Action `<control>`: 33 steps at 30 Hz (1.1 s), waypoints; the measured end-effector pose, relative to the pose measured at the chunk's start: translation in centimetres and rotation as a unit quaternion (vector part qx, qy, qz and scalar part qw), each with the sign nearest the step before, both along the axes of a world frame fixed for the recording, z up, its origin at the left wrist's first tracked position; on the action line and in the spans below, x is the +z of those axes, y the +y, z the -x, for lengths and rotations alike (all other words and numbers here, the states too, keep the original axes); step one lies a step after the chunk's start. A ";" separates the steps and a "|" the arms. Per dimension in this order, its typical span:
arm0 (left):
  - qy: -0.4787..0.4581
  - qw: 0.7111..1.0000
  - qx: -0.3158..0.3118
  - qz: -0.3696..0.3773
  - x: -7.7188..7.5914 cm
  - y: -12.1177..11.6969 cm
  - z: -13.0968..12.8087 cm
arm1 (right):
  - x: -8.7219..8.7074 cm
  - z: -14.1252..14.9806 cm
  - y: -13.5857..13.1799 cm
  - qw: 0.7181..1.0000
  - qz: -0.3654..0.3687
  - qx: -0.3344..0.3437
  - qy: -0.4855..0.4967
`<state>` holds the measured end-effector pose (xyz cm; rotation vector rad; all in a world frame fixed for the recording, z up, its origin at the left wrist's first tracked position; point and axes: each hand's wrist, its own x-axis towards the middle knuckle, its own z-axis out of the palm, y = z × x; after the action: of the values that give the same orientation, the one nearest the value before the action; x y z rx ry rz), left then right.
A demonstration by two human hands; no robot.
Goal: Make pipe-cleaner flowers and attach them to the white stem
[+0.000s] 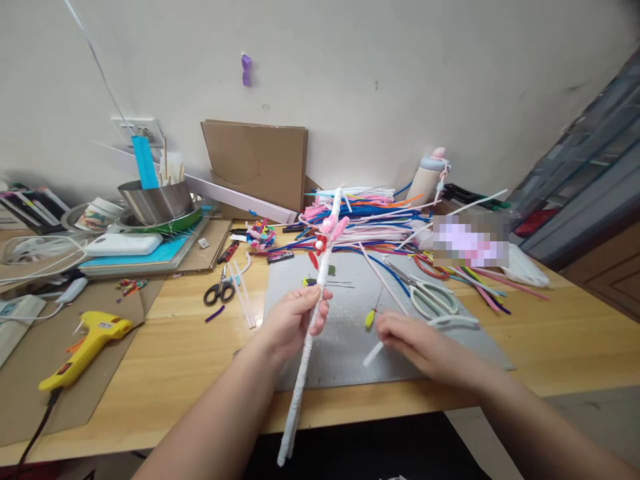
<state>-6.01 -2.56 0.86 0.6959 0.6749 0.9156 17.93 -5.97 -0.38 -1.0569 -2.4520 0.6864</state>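
My left hand [306,312] is closed around a long stem wrapped in white pipe cleaner [303,373], tilted, its lower end reaching past the table's front edge. Pink flower petals [339,229] and a small red and white flower [321,244] sit on its upper part. My right hand [403,339] is curled over the mat, a short translucent white stick [373,355] poking out from under its fingers, which seem to pinch it. Just left of that hand is a yellow-green leaf [369,319] on a thin wire. Behind the stem lies a small dark green piece [332,270].
A grey cutting mat [345,363] covers the middle of the wooden table. Pale-handled scissors [434,297] lie right, black scissors [219,291] left. A yellow glue gun [90,343] rests on cardboard. Behind are heaped pipe cleaners [375,217], a bottle [425,179] and a metal pot [156,200].
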 end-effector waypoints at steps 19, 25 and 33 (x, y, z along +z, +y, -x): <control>-0.125 0.991 -0.046 0.016 0.1 -0.4 -0.3 | 5.7 4.9 2.7 0.955 -0.279 -0.078 0.058; -0.092 0.994 -0.057 0.014 0.3 -0.5 -0.2 | 5.7 5.2 2.9 0.960 -0.255 -0.070 0.087; 0.087 0.994 -0.005 -0.065 -0.3 -0.7 -0.9 | 5.9 4.9 2.4 0.939 -0.339 -0.053 -0.024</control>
<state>-5.07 -3.29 0.60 0.9016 0.7704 0.9026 12.98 -3.58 5.48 -0.9054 -2.3549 -0.2271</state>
